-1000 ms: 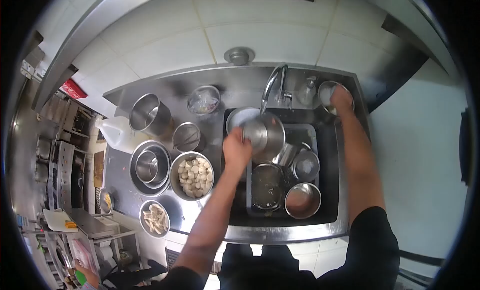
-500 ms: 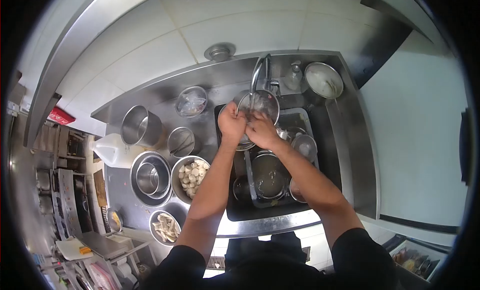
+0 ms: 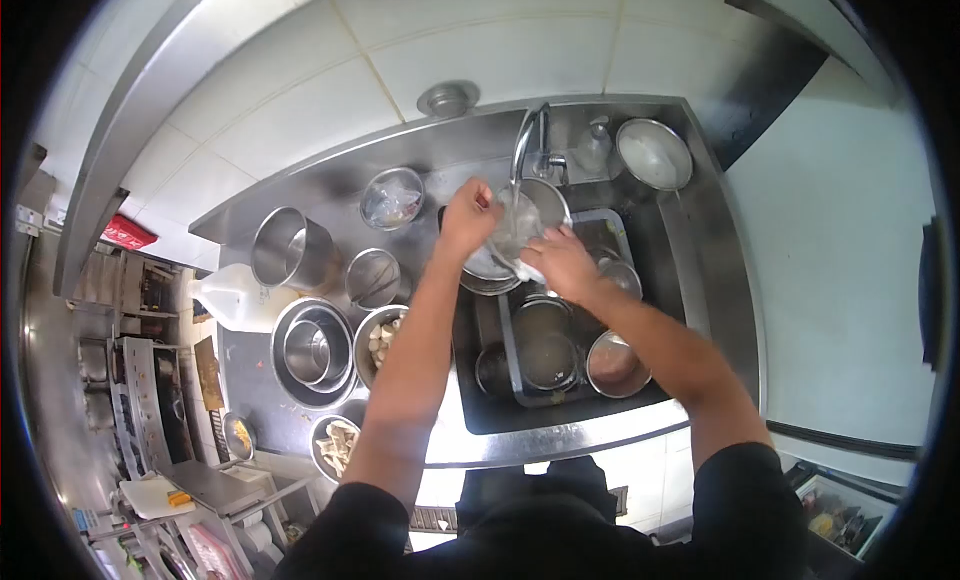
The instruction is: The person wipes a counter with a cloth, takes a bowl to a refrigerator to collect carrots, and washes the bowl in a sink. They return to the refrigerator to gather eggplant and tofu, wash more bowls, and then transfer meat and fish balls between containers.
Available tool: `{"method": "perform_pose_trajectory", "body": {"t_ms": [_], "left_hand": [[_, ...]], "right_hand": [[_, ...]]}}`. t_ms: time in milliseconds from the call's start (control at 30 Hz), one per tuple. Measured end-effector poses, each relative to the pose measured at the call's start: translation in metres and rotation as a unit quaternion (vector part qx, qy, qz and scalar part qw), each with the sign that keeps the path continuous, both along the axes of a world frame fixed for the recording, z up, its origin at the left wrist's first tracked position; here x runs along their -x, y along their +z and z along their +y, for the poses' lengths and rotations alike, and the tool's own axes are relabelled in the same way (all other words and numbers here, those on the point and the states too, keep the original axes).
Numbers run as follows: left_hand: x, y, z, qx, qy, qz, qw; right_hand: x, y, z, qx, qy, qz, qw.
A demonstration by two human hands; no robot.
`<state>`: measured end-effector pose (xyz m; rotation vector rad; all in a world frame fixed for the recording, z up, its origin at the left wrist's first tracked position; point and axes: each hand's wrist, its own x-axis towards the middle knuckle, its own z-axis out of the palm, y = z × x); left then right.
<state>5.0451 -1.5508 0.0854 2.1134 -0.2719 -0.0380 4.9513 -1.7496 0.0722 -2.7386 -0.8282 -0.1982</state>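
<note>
Under the running faucet [image 3: 522, 150], a shiny metal bowl [image 3: 548, 205] is tilted, with water falling into it. My left hand [image 3: 470, 222] is at the bowl's left edge, fingers curled closed; its grip is partly hidden. My right hand [image 3: 562, 264] is closed at the lower right rim, with a small white, soft-looking piece [image 3: 528, 273] under its fingers. Below the bowl, another round metal vessel [image 3: 490, 280] shows its rim. In the dark sink, a grey tub [image 3: 513, 370] holds a pot of cloudy water [image 3: 545, 345].
A pot with reddish contents [image 3: 617, 365] stands right of the tub. On the left counter are nested metal bowls [image 3: 318, 350], a tall pot [image 3: 290, 248], a plastic jug [image 3: 240, 298], a bowl of pale round pieces [image 3: 380, 340] and a bowl of sliced pieces [image 3: 337, 445]. A soap dispenser [image 3: 594, 148] stands behind.
My left hand has moved up, and my right hand has shifted right and down along the bowl. The bowl now shows more of its inside, and a white piece appears under my right fingers.
</note>
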Motion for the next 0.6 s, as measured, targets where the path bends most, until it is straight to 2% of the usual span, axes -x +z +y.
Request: {"method": "perform_pose_trajectory", "body": {"t_ms": [33, 67, 100, 167, 200, 233, 300, 333, 433, 467, 500, 567, 600], "left_hand": [[0.010, -0.007, -0.002, 0.067, 0.011, 0.017, 0.998], [0.026, -0.015, -0.003, 0.019, 0.018, 0.061, 0.998], [0.042, -0.016, -0.014, 0.138, 0.052, 0.137, 0.980], [0.069, -0.017, -0.033, 0.361, 0.121, 0.282, 0.880], [0.065, -0.015, -0.033, 0.314, 0.127, 0.278, 0.899], [0.063, -0.013, -0.028, 0.275, 0.118, 0.299, 0.906], [0.055, 0.035, -0.014, 0.194, 0.097, 0.335, 0.917], [0.041, 0.026, -0.003, 0.136, 0.052, 0.317, 0.937], [0.023, 0.027, -0.005, 0.017, 0.006, 0.317, 0.948], [0.028, 0.035, -0.010, 0.039, 0.023, 0.323, 0.945], [0.030, 0.026, -0.016, 0.076, 0.039, 0.292, 0.953], [0.043, -0.006, -0.022, 0.150, 0.072, 0.226, 0.960], [0.052, -0.024, -0.026, 0.158, 0.069, 0.250, 0.953]], "right_hand": [[0.007, 0.004, 0.009, -0.039, -0.050, 0.012, 0.998], [0.016, 0.007, 0.017, -0.077, -0.102, 0.026, 0.991], [0.017, 0.007, 0.026, -0.126, -0.140, 0.031, 0.982], [0.019, -0.004, 0.051, -0.223, -0.209, 0.042, 0.951], [0.022, -0.009, 0.058, -0.223, -0.206, 0.032, 0.952], [0.026, -0.014, 0.054, -0.191, -0.155, 0.027, 0.969], [0.033, -0.017, 0.031, -0.128, -0.051, 0.010, 0.990], [0.036, -0.008, 0.008, -0.029, 0.015, 0.040, 0.999], [0.016, -0.021, -0.031, 0.057, 0.072, -0.068, 0.993], [0.012, -0.013, -0.033, 0.078, 0.072, -0.016, 0.994], [0.013, -0.011, -0.030, 0.051, 0.033, -0.014, 0.998], [0.021, -0.011, -0.008, -0.004, -0.043, -0.009, 0.999], [0.025, -0.009, 0.003, -0.031, -0.081, -0.005, 0.996]]}}
